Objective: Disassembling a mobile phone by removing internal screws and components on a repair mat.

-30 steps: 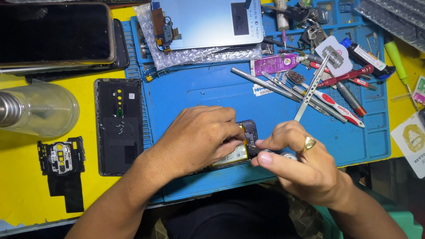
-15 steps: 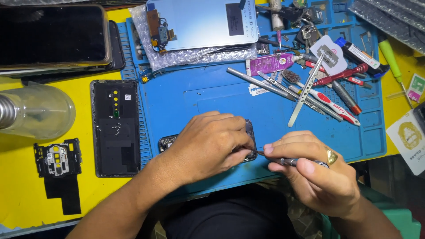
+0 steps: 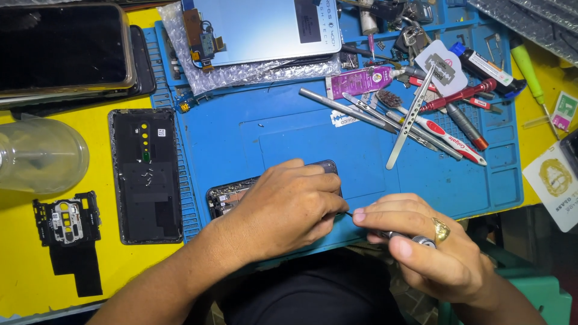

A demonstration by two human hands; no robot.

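Opened dark phone [image 3: 232, 195] flat on blue mat; thin screwdriver [image 3: 397, 236] beside it

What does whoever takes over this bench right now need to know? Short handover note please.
Left hand: pressed flat over the opened phone, pinning it on the blue mat.
Right hand: grips a thin screwdriver, tip at the phone's right edge beside the left fingers.
Things: black back cover lies off, left of the mat; a black inner shield sits further left on the yellow table. New screen panel rests on bubble wrap at the mat's top; tweezers and other tools lie upper right.
Done: back cover and shield off.
Left: phone open, internals exposed; parts not refitted.
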